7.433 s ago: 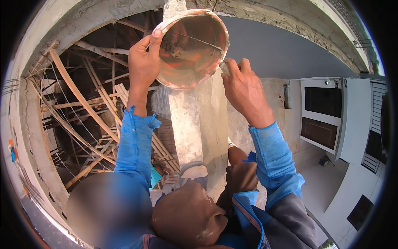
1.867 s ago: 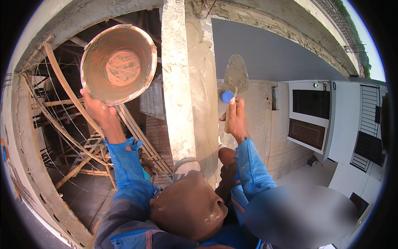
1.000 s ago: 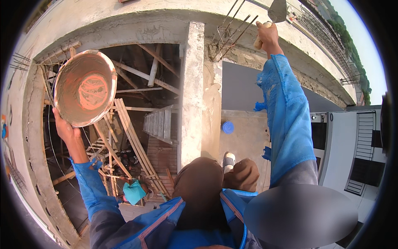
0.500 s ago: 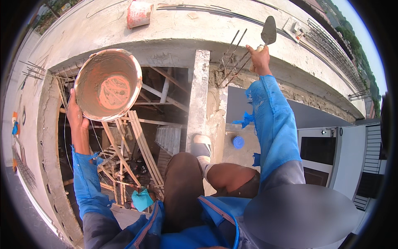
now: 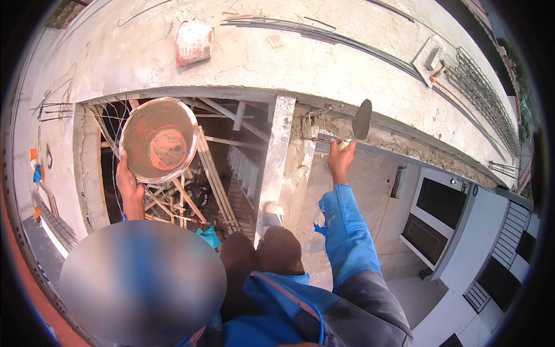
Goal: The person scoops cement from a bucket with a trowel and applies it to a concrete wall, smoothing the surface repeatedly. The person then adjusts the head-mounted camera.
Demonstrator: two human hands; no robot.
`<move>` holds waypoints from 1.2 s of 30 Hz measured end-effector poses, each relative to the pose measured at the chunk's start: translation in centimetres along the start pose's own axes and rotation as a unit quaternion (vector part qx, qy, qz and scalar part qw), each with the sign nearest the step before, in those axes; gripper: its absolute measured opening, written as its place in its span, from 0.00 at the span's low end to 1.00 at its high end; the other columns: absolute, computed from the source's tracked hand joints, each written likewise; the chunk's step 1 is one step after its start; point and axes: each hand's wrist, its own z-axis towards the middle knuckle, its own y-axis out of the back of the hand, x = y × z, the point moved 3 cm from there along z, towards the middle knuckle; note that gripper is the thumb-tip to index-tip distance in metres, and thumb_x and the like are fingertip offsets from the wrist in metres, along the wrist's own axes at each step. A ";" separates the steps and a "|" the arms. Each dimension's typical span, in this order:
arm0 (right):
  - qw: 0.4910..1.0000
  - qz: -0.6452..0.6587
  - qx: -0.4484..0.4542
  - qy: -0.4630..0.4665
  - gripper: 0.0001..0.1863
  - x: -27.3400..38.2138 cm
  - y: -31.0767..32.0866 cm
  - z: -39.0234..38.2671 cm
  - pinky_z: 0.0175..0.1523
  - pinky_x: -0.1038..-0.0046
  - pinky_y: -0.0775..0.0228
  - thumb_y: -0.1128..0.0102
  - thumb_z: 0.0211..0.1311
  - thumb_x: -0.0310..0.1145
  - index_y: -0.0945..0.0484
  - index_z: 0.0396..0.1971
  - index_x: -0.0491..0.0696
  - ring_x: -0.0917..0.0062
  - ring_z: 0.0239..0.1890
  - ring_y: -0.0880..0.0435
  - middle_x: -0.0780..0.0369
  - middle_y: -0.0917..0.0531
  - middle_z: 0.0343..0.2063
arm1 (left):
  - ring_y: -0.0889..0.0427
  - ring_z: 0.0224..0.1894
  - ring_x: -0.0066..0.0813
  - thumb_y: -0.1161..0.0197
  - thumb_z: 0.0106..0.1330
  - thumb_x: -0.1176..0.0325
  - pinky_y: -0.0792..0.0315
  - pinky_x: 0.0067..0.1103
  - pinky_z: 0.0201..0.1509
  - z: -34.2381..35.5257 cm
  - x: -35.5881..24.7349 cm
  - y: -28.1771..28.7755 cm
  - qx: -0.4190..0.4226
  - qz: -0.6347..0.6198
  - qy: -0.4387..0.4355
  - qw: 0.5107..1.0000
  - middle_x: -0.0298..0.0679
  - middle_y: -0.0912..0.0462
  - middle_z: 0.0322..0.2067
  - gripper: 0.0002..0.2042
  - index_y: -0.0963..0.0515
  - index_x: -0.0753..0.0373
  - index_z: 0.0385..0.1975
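My left hand (image 5: 130,184) is closed on the lower left side of a round bucket (image 5: 139,139). The bucket is tipped so its inside shows, with grey mortar residue on the walls and a reddish bottom. Out to the right, my right hand (image 5: 341,160) grips the handle of a pointed trowel (image 5: 362,119), its grey blade angled up and away. The trowel is held near the rough inner edge of the concrete, beside bent rebar ends (image 5: 324,111). A narrow concrete beam (image 5: 276,156) runs between my two hands, under my foot.
Below left is a deep opening with bamboo poles (image 5: 214,173). A lower floor with a white-framed door (image 5: 430,214) lies down on the right. On the far slab are a splattered bucket (image 5: 193,44), long steel bars (image 5: 324,34) and a rebar cage (image 5: 483,95).
My right hand with the trowel has come down and a little left. The bucket in my left hand sits slightly lower and further right. The view has shifted, and my knees are closer together.
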 end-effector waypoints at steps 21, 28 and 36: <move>0.879 -0.215 0.383 -0.184 0.29 28.3 -0.8 18.8 0.26 0.62 0.21 0.37 0.66 0.34 0.33 0.65 0.42 0.68 0.22 0.14 0.51 0.16 0.36 | 0.21 0.25 0.25 0.36 0.77 0.65 0.38 0.22 0.21 22.0 -3.8 -15.6 -0.288 -0.354 0.017 0.890 0.38 0.13 0.43 0.10 0.21 0.62 0.51; 0.855 -0.210 0.459 -0.116 0.31 42.7 -23.1 30.9 0.23 0.64 0.23 0.38 0.68 0.34 0.35 0.68 0.45 0.70 0.19 0.17 0.56 0.18 0.30 | 0.27 0.25 0.23 0.37 0.77 0.63 0.40 0.21 0.22 38.4 -5.6 -23.7 -0.303 -0.415 0.055 0.856 0.35 0.18 0.38 0.08 0.24 0.58 0.48; 0.793 -0.400 0.391 0.241 0.32 53.5 -50.7 40.3 0.56 0.56 0.21 0.37 0.72 0.43 0.32 0.71 0.44 0.57 0.51 0.14 0.46 0.16 0.51 | 0.28 0.28 0.24 0.37 0.78 0.57 0.37 0.24 0.25 44.4 2.2 -31.4 -0.448 -0.349 0.235 0.789 0.35 0.25 0.30 0.11 0.23 0.58 0.46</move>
